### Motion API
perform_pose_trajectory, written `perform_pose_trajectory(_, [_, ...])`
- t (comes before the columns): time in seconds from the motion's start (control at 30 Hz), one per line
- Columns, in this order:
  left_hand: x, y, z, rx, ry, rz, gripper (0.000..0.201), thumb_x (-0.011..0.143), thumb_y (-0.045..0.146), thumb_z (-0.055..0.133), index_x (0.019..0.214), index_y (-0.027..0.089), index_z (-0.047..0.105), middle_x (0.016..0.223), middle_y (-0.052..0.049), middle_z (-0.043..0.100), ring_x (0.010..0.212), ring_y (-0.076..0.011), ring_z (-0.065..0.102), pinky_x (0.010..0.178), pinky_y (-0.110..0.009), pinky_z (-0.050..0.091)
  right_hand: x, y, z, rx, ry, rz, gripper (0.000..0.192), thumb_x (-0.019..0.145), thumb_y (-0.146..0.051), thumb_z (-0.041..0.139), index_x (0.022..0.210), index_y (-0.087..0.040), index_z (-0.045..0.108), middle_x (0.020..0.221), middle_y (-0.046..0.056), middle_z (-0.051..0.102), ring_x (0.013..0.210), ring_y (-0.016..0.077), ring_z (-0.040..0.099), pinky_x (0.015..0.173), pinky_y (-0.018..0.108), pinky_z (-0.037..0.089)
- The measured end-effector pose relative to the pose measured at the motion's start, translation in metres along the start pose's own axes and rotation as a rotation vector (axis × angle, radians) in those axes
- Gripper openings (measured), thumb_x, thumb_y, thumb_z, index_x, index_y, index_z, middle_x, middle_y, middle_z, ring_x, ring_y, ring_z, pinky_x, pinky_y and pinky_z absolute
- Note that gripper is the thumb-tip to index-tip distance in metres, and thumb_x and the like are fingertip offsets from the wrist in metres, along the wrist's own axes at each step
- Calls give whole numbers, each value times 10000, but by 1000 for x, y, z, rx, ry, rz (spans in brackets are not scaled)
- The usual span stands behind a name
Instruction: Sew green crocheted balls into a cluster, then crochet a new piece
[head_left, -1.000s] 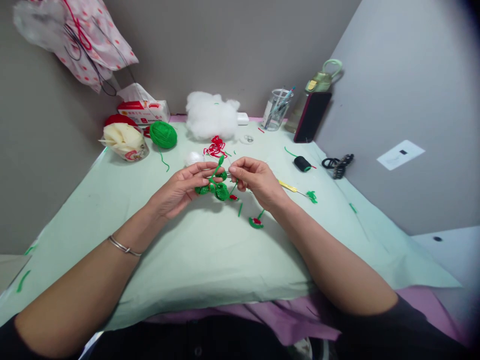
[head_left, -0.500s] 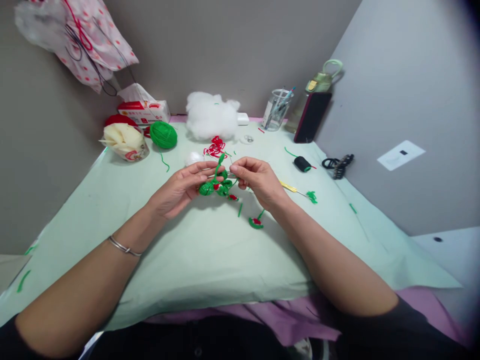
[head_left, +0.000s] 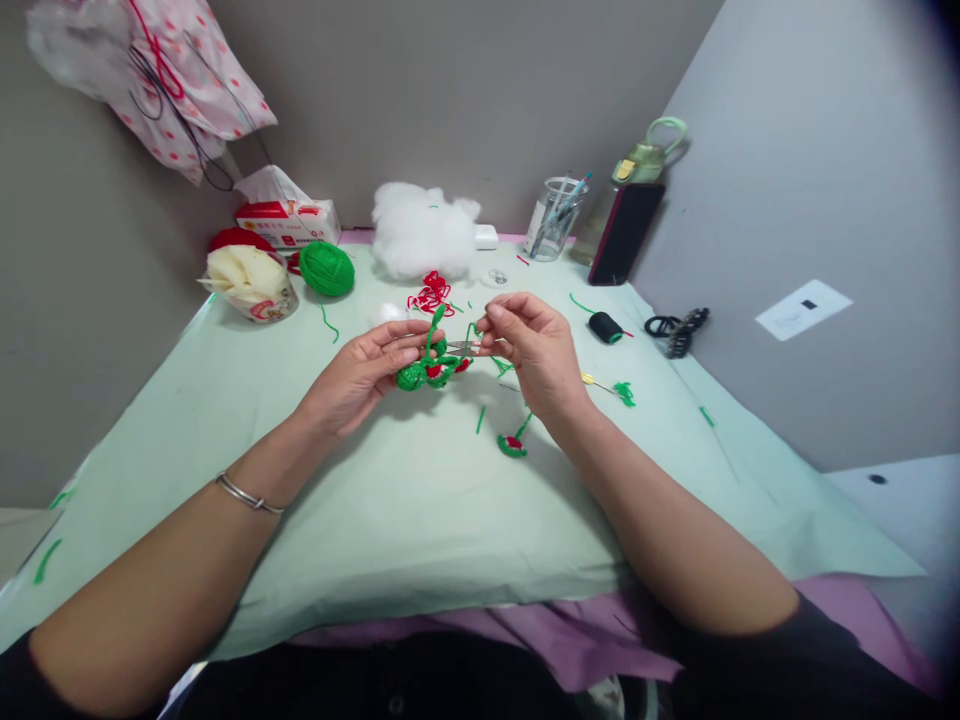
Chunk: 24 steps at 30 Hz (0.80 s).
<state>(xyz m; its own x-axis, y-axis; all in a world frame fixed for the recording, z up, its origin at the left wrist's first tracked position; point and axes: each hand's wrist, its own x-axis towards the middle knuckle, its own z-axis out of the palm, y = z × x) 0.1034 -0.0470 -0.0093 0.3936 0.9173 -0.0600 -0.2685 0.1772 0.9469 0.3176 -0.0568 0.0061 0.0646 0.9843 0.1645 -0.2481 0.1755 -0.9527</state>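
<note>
My left hand [head_left: 367,372] is closed on a green and red crochet piece [head_left: 436,373], pinched between thumb and fingers. A round green part hangs at its left and a green stem sticks up. To its right my right hand [head_left: 536,345] has thumb and forefinger pinched at a green yarn strand [head_left: 470,338] that runs from the piece; whether a needle is in the pinch is too small to tell. Grey metal blades, like scissors [head_left: 461,348], show between the hands; I cannot tell if they are held. Another small green and red crochet piece [head_left: 512,445] lies below my right hand.
At the back stand white stuffing [head_left: 424,232], a green yarn ball [head_left: 327,270], a tub [head_left: 259,295], a tissue box [head_left: 292,222], a pen jar [head_left: 553,225] and a phone [head_left: 626,237]. Red yarn [head_left: 433,294], a black spool [head_left: 604,328] and a hair clip [head_left: 684,332] lie nearer.
My right hand has moved right and slightly up, away from the crochet piece, and the green strand shows between the hands. My left hand has barely shifted.
</note>
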Motion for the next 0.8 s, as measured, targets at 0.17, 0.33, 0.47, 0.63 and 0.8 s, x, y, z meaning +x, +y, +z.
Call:
perform_pose_trajectory(0.17, [0,-1,1,4,-18,29,320,816,231,841,1126,228,758,1233,-59,772,1114,-195,723,912,-253,577,-3,3,2,-11,-157,41,322,760,-442,846,883,-190,686,806,15,752,622,101,638,620,252,570])
perform_pose_trajectory(0.33, [0,-1,2,18,2,26,330,788,256,865,1102,227,765,1184,-64,787,1088,-214,732,903,-285,584,-5,7,6,-73,-225,0,246,760,-400,844,836,-191,740,770,1,738,595,94,588,587,251,535])
perform_pose_trajectory(0.47, [1,-1,2,22,-1,17,356,774,255,873,1112,227,764,1180,-65,788,1042,-205,740,851,-272,582,-5,9,8,-148,-226,-56,185,766,-368,831,817,-199,776,783,3,740,576,83,514,537,243,467])
perform_pose_trajectory(0.63, [1,-2,1,5,-6,19,331,786,227,860,1104,221,766,1156,-62,795,1035,-189,738,835,-246,572,-5,10,8,-186,-209,-90,143,779,-328,808,823,-193,796,738,2,728,565,81,483,519,239,419])
perform_pose_trajectory(0.8, [1,-3,1,-1,-5,17,321,795,207,852,1105,225,771,1144,-51,797,1020,-171,737,837,-225,563,-4,11,7,-206,-201,-93,150,781,-331,800,831,-189,796,717,1,711,568,86,484,521,242,419])
